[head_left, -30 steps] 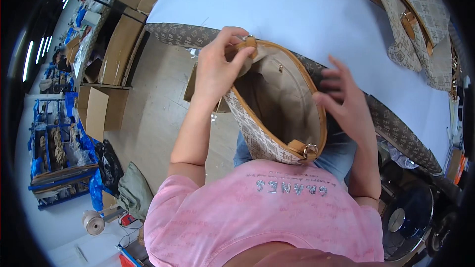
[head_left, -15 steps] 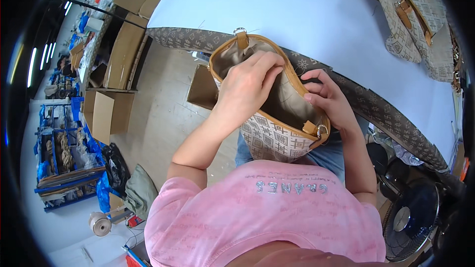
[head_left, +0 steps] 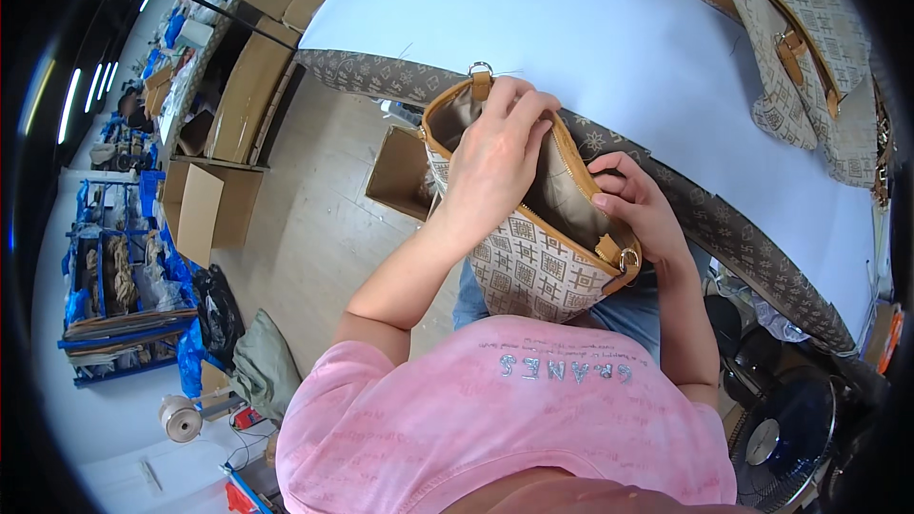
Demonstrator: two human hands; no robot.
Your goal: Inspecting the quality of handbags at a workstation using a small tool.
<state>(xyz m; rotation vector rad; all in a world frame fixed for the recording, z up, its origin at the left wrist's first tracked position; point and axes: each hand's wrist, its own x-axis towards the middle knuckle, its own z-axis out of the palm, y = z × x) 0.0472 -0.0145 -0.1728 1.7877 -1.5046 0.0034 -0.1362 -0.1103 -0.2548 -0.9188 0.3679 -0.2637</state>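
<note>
1. We see a patterned beige handbag [head_left: 533, 266] with tan trim held over the lap, just in front of the bench [head_left: 571, 29] edge, mouth open and facing up.
2. Left hand [head_left: 495, 157] lies across the open mouth; its fingers [head_left: 528, 105] curl over the far rim near a metal ring [head_left: 481, 68], gripping the bag.
3. Right hand [head_left: 643, 214] clasps the bag's right rim, fingers [head_left: 614, 181] bent inward and pinching the edge near the tan strap tab [head_left: 609, 247].
4. More patterned bags [head_left: 790, 29] lie on the bench's far right corner, well apart.
5. Cardboard boxes [head_left: 238, 105] stand on the floor at left.
</note>
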